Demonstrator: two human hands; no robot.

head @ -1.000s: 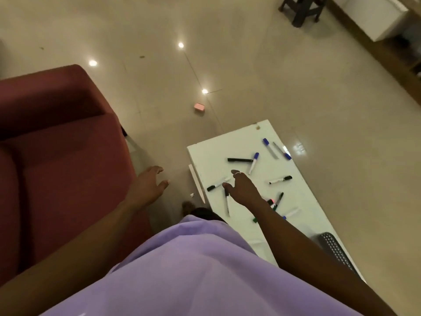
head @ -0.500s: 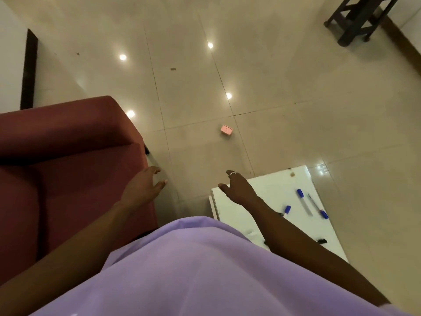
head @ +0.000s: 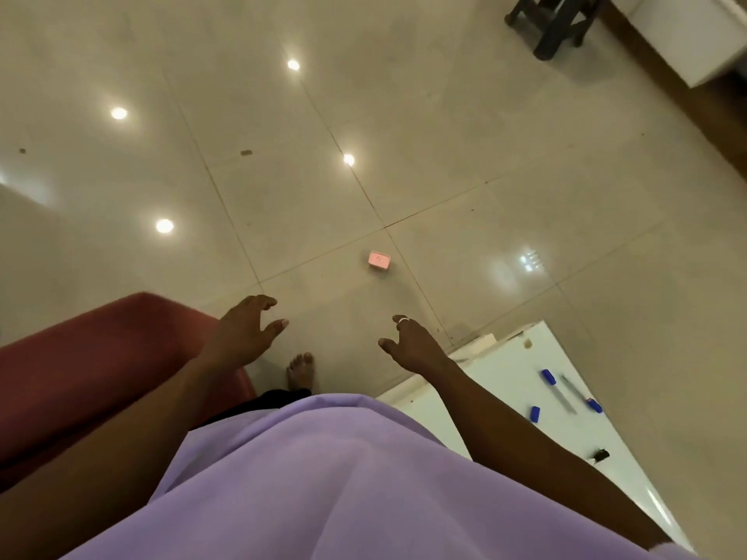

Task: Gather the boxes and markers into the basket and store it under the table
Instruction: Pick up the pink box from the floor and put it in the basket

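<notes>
A glossy beige tiled floor (head: 444,155) is filling most of the view and throwing back round ceiling-light reflections. A small pink box (head: 379,261) is lying on it alone, just beside a tile joint, ahead of both hands with nothing in between. The left hand (head: 246,333) is hovering by the end of a red sofa (head: 101,357), fingers loosely spread and holding nothing. The right hand (head: 412,345), wearing a ring, is hanging just off the far left corner of the white table (head: 505,369), fingers relaxed and also empty. A bare foot (head: 301,369) is standing on the floor in the narrow gap between sofa and table. Near the table's far edge two blue-capped markers (head: 560,394) are lying side by side. A third blue cap (head: 535,413) is showing beside the right forearm, which is hiding its barrel. A black-capped marker (head: 600,455) is lying nearer the person. A purple garment (head: 323,478) is covering the lower view. A dark stool (head: 553,22) and a white cabinet (head: 687,34) are standing at the far right, well apart from the box.
</notes>
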